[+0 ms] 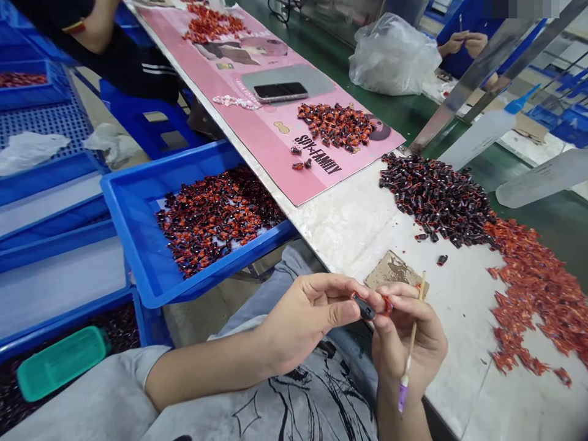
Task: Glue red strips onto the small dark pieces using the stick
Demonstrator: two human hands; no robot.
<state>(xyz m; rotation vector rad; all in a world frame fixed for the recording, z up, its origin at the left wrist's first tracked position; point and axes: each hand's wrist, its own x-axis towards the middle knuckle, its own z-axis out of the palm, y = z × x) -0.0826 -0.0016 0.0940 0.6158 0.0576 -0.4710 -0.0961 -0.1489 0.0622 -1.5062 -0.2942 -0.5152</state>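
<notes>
Left of the hands: teal box [62,362] on dark pieces in a lower blue tray. Beyond the left hand [307,321]: a second blue tray [138,184], heaped with dark-and-red pieces [220,220]. Left hand is closed, thumb and fingers clamped on a small black piece [364,307], held up over the worktop [459,392] edge. Red bit [387,305] sits at that piece's end, against the right hand's fingers; can't tell if attached. Right hand [408,340] is closed too, right beside the left, pinching a thin wooden stick [421,288] with a purple end [403,392] pointing down. Far past both hands: pink mat [271,171] with phone [280,92] and more pieces [335,125]. Just past the right hand: cardboard scrap [392,269]. Right of it, on the worktop: dark pile [434,199], then red pile [535,294], touching. Farther right: plastic bottle [482,131] with blue nozzle. Top right, well away: a co-worker's hands [463,43], beside a plastic bag [392,55].
</notes>
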